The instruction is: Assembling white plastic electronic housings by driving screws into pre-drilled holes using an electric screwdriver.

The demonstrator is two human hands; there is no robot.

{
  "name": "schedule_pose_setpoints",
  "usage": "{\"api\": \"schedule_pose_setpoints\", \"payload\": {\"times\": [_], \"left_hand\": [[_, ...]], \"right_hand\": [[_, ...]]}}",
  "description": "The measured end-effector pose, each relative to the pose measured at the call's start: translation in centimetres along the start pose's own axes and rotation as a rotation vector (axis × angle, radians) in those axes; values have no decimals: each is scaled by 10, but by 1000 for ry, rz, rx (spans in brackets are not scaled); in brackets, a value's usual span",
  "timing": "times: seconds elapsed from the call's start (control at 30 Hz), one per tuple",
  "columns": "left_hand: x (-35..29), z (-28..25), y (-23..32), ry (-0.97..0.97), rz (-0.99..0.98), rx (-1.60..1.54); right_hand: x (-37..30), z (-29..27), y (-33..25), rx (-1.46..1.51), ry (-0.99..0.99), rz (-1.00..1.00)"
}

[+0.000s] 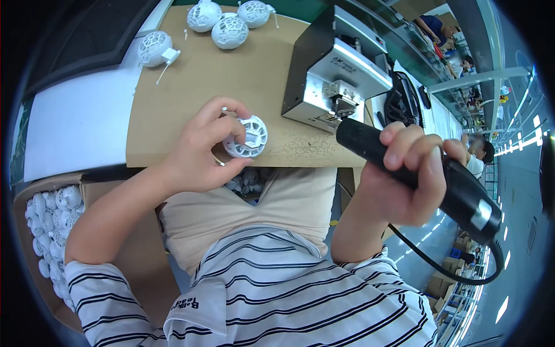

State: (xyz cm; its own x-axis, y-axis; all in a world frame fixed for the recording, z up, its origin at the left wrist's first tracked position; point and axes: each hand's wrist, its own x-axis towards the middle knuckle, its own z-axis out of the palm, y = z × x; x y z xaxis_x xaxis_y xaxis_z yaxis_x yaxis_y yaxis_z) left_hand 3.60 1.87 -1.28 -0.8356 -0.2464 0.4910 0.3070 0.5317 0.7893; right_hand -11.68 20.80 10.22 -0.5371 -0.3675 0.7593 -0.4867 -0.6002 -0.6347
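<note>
My left hand [211, 144] is closed around a round white plastic part [258, 139], holding it at the near edge of the cardboard-covered table. The part's open, spoked side faces up. In my right hand [407, 173] is a black electric screwdriver [370, 140], gripped around its body, with a black cable trailing from its rear end. The screwdriver's tip points to the front of a silver and black screw feeder [355, 69]; whether they touch I cannot tell.
Several white lattice balls [229, 32] sit at the far side of the brown cardboard sheet [231, 69]; another ball [155, 49] lies further left. A cardboard box [26, 225] of similar white parts stands at lower left. Black cables [403, 101] lie beyond the feeder. Other people work at far right.
</note>
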Motion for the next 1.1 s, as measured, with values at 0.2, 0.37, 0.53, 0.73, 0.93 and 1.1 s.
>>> {"api": "schedule_pose_setpoints", "payload": {"times": [0.2, 0.37, 0.53, 0.73, 0.93, 1.1], "left_hand": [[1, 0, -3, -23, 9, -24], [1, -1, -4, -39, 8, -19], [2, -1, -4, -31, 45, 3], [3, -1, -6, -18, 63, 21], [5, 2, -3, -26, 56, 32], [3, 1, -1, -38, 66, 47]], "right_hand": [[-11, 29, 8, 229, -138, 50], [-16, 35, 18, 272, -217, 84], [-16, 37, 20, 253, -236, 83], [-14, 38, 24, 245, -253, 95], [-8, 43, 29, 263, -327, 53], [-11, 44, 23, 125, -343, 120]]}}
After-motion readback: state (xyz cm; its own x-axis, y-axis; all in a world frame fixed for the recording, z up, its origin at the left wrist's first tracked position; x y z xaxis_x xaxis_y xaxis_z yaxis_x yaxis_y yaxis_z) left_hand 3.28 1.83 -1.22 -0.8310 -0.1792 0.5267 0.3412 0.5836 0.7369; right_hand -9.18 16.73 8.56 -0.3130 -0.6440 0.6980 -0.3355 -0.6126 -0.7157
